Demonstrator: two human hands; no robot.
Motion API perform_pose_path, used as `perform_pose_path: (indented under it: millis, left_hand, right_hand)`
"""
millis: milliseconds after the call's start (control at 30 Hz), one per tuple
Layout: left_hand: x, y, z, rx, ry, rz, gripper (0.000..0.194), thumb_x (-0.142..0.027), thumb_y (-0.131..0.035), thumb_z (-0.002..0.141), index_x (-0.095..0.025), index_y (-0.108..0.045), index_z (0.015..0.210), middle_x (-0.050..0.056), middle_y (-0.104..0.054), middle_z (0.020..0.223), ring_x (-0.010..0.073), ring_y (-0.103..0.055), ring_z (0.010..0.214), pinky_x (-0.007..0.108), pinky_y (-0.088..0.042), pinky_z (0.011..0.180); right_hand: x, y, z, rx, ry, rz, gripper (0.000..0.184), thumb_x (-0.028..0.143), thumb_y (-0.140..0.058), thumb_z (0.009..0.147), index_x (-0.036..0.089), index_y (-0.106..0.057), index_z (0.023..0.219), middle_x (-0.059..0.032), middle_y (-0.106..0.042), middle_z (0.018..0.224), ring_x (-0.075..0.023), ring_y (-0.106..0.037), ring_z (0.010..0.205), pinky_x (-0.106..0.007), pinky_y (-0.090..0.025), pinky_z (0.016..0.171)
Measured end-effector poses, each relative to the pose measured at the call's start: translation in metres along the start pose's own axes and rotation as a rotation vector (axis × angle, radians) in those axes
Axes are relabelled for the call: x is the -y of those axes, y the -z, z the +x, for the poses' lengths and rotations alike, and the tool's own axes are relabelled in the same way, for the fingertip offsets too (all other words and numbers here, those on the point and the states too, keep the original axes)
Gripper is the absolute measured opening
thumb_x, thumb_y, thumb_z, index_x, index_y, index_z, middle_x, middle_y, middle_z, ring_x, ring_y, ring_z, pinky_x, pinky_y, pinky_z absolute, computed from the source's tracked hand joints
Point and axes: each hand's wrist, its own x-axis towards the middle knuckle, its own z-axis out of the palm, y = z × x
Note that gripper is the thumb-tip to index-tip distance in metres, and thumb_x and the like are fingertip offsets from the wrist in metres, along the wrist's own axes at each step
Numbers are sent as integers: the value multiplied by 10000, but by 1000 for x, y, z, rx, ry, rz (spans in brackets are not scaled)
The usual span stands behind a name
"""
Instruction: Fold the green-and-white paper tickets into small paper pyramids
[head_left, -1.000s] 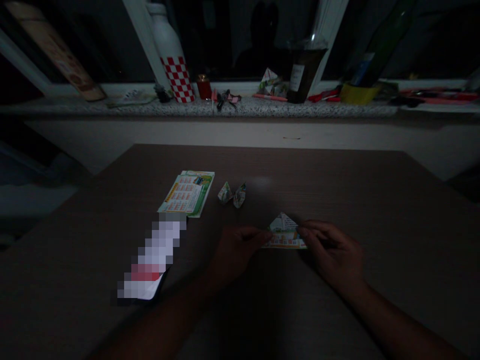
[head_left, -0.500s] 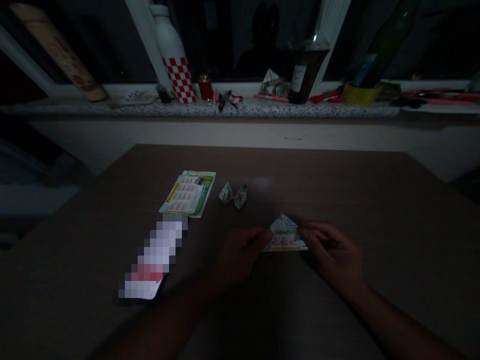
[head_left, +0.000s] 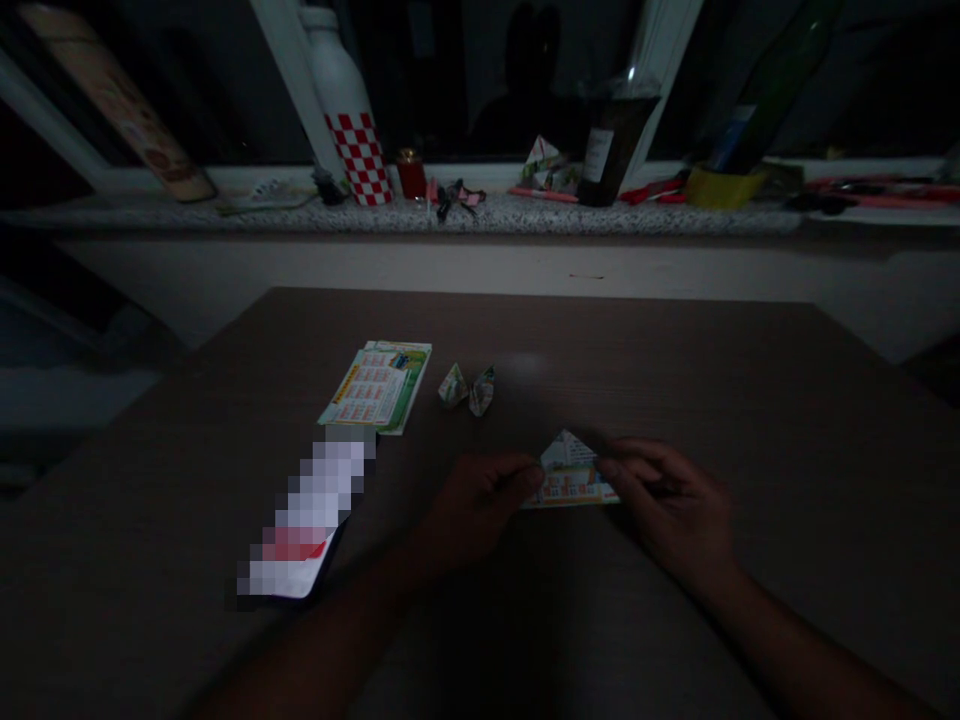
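Note:
A partly folded sheet of printed paper (head_left: 576, 478) is held just above or on the table, its top brought to a triangular point and its lower strip showing coloured print. My left hand (head_left: 484, 500) pinches the paper's left side between thumb and fingers. At the opposite side, my right hand (head_left: 667, 505) grips it the same way. Beyond my left hand sit two small folded paper pieces (head_left: 481, 391), side by side. To their left lies a stack of printed sheets (head_left: 379, 388).
A phone (head_left: 307, 520), its screen blurred out, lies left of my left forearm on the wooden table (head_left: 637, 350). Along the granite windowsill (head_left: 502, 217) stand a red-and-white checked bottle (head_left: 356, 140), a dark cup (head_left: 611, 145) and a green bottle (head_left: 776, 90) in a yellow holder.
The folded paper has tilted slightly, its right end a little lower. Both hands keep their hold and have barely shifted.

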Motion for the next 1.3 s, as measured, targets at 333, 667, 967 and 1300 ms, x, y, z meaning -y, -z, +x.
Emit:
perform_pose_path:
  millis: [333, 667, 967, 1300]
  left_hand:
    - [-2, 1, -3, 53, -52, -3, 279, -332, -432, 928, -178, -660, 976, 7, -665, 887, 156, -588, 814, 247, -433, 746]
    - [-8, -5, -6, -18, -123, 116, 317, -329, -389, 950, -204, -619, 1128, 15, -678, 910, 153, -600, 809, 234, -439, 713]
    - [-5, -6, -5, -21, -121, 116, 318, -337, -391, 953, -193, -597, 1147, 31, -676, 984, 159, -612, 859, 256, -463, 753]
    - [2, -4, -8, -275, -417, 478, 476, -293, -571, 849, -198, -445, 1299, 125, -487, 1344, 258, -446, 1237, 449, -391, 1013]
  right_hand:
    - [-2, 0, -1, 60, -9, 28, 159, 244, -680, 778, 213, -653, 932, 6, -731, 661, -158, -689, 568, -243, -566, 544]
    - [0, -4, -3, 146, 20, 36, 159, 231, -669, 793, 220, -645, 949, 27, -697, 602, -134, -644, 520, -228, -539, 522]
    - [0, -3, -4, 145, 52, 27, 161, 226, -668, 798, 222, -644, 958, 29, -705, 604, -138, -656, 518, -239, -549, 540]
    - [-2, -2, -1, 61, -21, -7, 150, 267, -668, 789, 210, -658, 928, 10, -709, 602, -157, -665, 528, -242, -538, 506]
